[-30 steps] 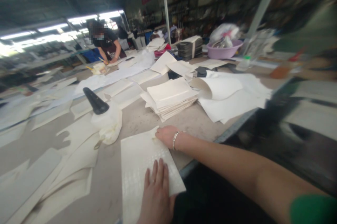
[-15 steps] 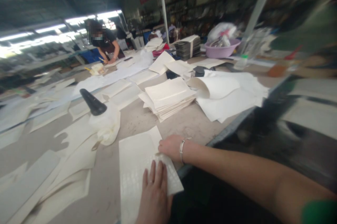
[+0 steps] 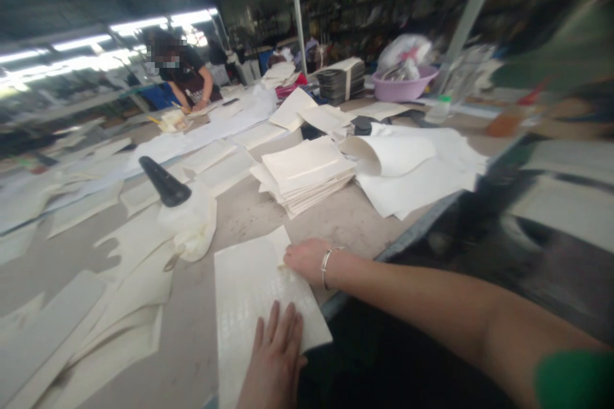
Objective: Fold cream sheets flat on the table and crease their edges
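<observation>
A cream sheet with an embossed pattern [image 3: 249,294] lies on the worktable near its front edge. My left hand [image 3: 275,358] rests flat on the sheet's near end, fingers stretched out. My right hand [image 3: 303,260], with a silver bangle on the wrist, presses on the sheet's right edge near its far corner; its fingers are curled under and hidden. A white bottle with a black nozzle [image 3: 185,210] stands just left of the sheet.
A stack of cream sheets [image 3: 307,172] and a curled white sheet [image 3: 398,156] lie beyond. Loose cut pieces [image 3: 86,306] cover the left. A purple basin [image 3: 405,86] and dark stack [image 3: 343,81] sit at the back. Another person [image 3: 180,76] works far off.
My right hand slid toward me along the sheet's right edge, then back up a little. My left hand drew back toward me on the sheet.
</observation>
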Tool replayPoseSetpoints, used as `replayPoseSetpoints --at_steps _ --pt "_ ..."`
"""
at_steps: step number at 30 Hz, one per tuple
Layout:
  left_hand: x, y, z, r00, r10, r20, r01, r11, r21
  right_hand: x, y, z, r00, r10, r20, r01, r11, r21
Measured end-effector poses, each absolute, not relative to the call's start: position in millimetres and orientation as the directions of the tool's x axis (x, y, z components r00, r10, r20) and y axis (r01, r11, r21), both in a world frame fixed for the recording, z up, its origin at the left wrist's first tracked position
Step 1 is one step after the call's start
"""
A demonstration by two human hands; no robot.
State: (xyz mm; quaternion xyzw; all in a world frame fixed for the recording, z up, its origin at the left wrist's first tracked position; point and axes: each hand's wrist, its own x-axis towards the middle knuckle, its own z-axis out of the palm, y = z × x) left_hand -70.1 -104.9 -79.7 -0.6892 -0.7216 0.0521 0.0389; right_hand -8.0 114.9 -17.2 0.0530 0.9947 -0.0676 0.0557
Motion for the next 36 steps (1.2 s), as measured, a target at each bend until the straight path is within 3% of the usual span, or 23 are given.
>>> replayPoseSetpoints --at_steps 6,11,17,22,27,31,36 --pt "-81 -106 -82 0.072 0.997 -0.003 0.992 -0.072 -0.1 18 98 -14 -0.992 0.012 -0.126 0.029 0.99 -0.14" --pt "-81 -106 -84 0.069 0.997 0.02 0.991 -0.067 -0.116 26 97 -10 -0.986 -0.036 -0.161 -0.007 0.985 -0.173" --pt "-72 -103 -80 -0.005 1.0 0.013 0.99 0.007 -0.138 -5 125 -27 -0.979 0.197 -0.045 0.201 0.971 -0.127" --pt "-72 -103 -74 0.04 0.999 -0.005 0.993 -0.04 -0.114 -30 133 -30 -0.967 0.254 -0.032 0.255 0.961 -0.106" --pt "-70 -105 -75 -0.047 0.999 -0.003 0.994 0.047 -0.097 -22 120 -23 -0.984 0.161 -0.08 0.168 0.981 -0.093" --pt "-75 -106 -76 0.025 0.999 -0.021 0.998 -0.026 -0.057 5 103 -15 -0.989 0.051 -0.139 0.069 0.99 -0.124" --pt "-81 -109 -78 0.072 0.997 0.02 0.989 -0.069 -0.127 31 87 -6 -0.984 -0.066 -0.167 -0.036 0.983 -0.178"
